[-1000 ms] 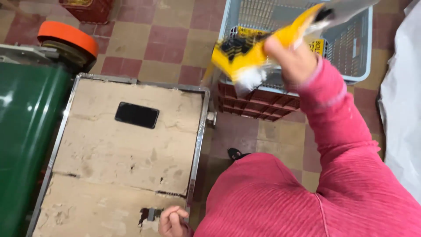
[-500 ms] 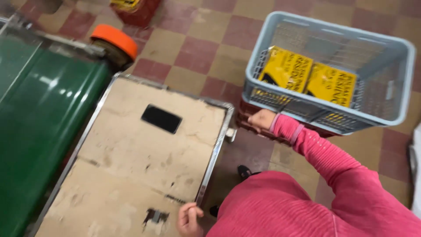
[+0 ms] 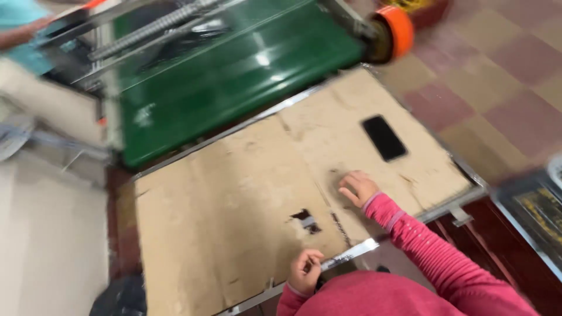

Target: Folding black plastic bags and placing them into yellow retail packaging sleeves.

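Cardboard-covered table, worn and torn in spots, lay under both hands. The right hand rested flat on it with fingers loosely spread, grasping nothing, a little below a black phone lying face down near the far corner. The left hand was curled at the table's metal edge, though whether it gripped the edge could not be told. A green conveyor belt ran beside the table, ending at an orange roller cap.
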